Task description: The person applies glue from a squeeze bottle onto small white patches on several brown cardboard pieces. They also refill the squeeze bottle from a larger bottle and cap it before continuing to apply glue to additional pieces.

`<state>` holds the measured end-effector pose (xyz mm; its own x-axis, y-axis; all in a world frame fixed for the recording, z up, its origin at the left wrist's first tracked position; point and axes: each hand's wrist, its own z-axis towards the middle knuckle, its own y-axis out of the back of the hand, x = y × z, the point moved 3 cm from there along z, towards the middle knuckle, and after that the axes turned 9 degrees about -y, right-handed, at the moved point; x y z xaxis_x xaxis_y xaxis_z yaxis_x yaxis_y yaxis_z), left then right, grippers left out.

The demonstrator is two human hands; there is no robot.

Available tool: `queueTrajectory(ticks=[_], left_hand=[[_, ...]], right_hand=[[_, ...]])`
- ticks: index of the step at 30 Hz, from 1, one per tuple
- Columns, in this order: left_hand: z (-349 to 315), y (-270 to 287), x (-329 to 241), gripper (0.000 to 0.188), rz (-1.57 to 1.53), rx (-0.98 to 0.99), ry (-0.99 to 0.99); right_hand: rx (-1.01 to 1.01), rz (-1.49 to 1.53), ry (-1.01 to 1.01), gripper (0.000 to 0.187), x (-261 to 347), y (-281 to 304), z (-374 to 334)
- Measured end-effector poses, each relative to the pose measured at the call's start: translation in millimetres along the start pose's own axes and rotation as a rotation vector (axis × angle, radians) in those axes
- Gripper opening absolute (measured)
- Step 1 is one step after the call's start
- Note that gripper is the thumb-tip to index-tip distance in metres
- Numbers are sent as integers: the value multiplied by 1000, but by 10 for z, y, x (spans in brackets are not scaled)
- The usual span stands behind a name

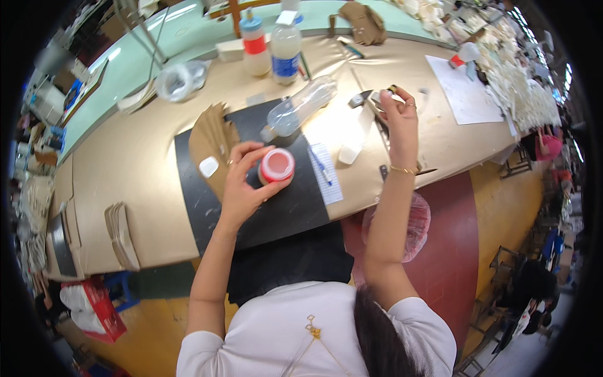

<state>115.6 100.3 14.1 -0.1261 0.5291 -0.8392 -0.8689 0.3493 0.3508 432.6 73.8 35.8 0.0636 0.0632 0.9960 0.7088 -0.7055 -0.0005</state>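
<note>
A round, red, white-rimmed jar [277,165] is gripped at its sides by the left hand [247,182], apparently for steadiness, over a flat black board [282,217]. The right hand [400,116] is raised, fingertips narrowed; any item pinched cannot be identified. Beyond the left hand, a clear plastic bottle [300,108] is laid.

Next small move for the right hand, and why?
Probably bring the right hand across to the red jar. The left hand already has fingers and thumb around it, over the black mat, so it looks steadied, while the right is raised well off to the side. Whether the right fingertips pinch anything is unclear.
</note>
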Motion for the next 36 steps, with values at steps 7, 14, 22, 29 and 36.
queueTrajectory(ticks=[7, 14, 22, 29, 36], left_hand=[[-101, -73, 167, 56, -155, -147, 92], [-48, -90, 110, 54, -80, -120, 81], [-160, -30, 102, 58, 6, -157, -30], [-313, 24, -146, 56, -22, -121, 25], [-412, 42, -80, 57, -83, -166, 84]], right_hand=[[-441, -826, -129, 61, -207, 399, 846], [-563, -1010, -398, 68, -506, 507, 1007], [-176, -641, -29, 73, -294, -282, 360], [151, -447, -315, 101, -435, -1237, -207], [99, -41, -258, 110, -695, -1190, -71]])
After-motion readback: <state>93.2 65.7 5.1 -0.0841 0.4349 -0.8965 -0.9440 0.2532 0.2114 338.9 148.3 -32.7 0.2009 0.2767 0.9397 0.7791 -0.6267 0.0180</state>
